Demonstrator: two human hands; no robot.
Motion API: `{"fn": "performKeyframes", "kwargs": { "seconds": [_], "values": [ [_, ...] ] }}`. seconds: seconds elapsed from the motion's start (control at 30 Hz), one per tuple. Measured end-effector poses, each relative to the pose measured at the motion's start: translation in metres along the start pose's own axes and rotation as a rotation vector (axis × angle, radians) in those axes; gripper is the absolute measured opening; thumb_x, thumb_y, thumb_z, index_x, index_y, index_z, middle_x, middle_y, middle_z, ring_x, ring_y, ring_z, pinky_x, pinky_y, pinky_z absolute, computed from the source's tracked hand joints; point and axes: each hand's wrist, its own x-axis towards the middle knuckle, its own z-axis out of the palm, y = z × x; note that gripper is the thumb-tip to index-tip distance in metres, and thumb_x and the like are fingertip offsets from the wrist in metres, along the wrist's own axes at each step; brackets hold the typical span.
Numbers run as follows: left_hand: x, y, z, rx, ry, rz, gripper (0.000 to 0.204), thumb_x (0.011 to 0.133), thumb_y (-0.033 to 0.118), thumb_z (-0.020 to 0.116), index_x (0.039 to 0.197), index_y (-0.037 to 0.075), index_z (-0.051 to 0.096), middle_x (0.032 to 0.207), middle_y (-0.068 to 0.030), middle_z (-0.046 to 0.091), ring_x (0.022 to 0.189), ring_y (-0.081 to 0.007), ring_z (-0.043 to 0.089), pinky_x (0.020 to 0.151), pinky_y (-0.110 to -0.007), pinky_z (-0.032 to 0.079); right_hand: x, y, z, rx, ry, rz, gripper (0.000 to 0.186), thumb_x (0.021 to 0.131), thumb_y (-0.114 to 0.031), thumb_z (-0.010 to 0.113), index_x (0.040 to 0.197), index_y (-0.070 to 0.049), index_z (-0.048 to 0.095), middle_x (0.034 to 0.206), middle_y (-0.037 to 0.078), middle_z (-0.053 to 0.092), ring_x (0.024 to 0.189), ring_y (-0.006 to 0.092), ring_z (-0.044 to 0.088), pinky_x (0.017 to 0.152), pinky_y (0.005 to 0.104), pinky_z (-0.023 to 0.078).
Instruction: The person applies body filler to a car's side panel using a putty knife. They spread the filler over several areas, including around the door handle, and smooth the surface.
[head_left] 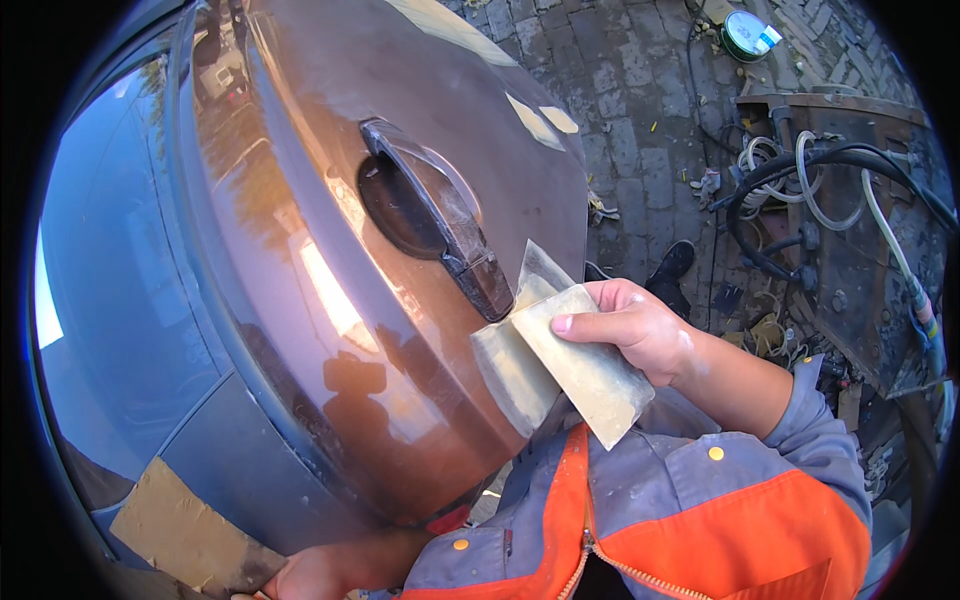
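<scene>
My right hand is closed on a flat, beige, four-sided putty spreader, thumb on its face and fingers hidden behind. A greyish pointed corner shows behind the spreader; I cannot tell whether it is a second sheet. The spreader is at the edge of a brown car door, just below the dark door handle. A pale grey-beige filler patch lies on the door beside it. At the lower left, my left hand grips one corner of a tan, smeared flat board, its fingers partly cut off.
The car window fills the left side. Pale patches mark the door's far end. To the right stands a rusty metal frame with coiled hoses. A green-rimmed tin sits on the brick ground amid litter.
</scene>
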Motion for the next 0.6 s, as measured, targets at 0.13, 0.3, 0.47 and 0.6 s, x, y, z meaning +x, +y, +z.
{"fn": "performKeyframes", "kwargs": {
  "seconds": [0.13, 0.3, 0.47, 0.6],
  "values": [
    [-0.007, -0.003, 0.007, 0.051, 0.154, -0.015, 0.026, 0.079, 0.009, 0.074, 0.09, -0.015, 0.075, 0.1, -0.0217, 0.073, 0.095, -0.0269, 0.071, 0.089, -0.037, 0.057, -0.012, -0.001, -0.02, 0.077, 0.121, -0.134, 0.026, 0.098, -0.02, 0.069, 0.116, -0.002, 0.07, 0.099, 0.009, 0.076, 0.081, 0.0155, 0.075, 0.074, 0.0314, 0.062],
    [-0.037, 0.023, 0.031, 0.056, 0.195, -0.174, 0.026, 0.086, 0.005, 0.069, 0.103, -0.014, 0.073, 0.11, -0.0227, 0.072, 0.099, -0.0254, 0.07, 0.095, -0.037, 0.055, -0.039, 0.006, -0.041, -0.006, 0.286, -0.251, 0.024, 0.098, -0.02, 0.068, 0.114, -0.003, 0.069, 0.093, 0.008, 0.075, 0.074, 0.0147, 0.073, 0.068, 0.0317, 0.061],
    [-0.051, 0.035, 0.043, 0.207, 0.05, -0.155, 0.027, 0.092, 0.0, 0.065, 0.115, -0.013, 0.065, 0.122, -0.021, 0.068, 0.107, -0.0238, 0.066, 0.101, -0.035, 0.051, -0.073, 0.009, -0.041, -0.009, 0.413, -0.412, 0.024, 0.098, -0.02, 0.068, 0.115, -0.003, 0.068, 0.095, 0.007, 0.075, 0.076, 0.0138, 0.072, 0.07, 0.0314, 0.06],
    [-0.051, -0.022, 0.014, 0.003, -0.107, 0.021, 0.034, 0.094, 0.0, 0.063, 0.125, -0.011, 0.059, 0.126, -0.0208, 0.064, 0.113, -0.0227, 0.063, 0.102, -0.033, 0.05, -0.096, 0.016, -0.04, 0.008, 0.437, -0.502, 0.023, 0.098, -0.02, 0.067, 0.115, -0.004, 0.068, 0.095, 0.006, 0.075, 0.077, 0.0138, 0.072, 0.071, 0.0307, 0.06]
  ]
}}
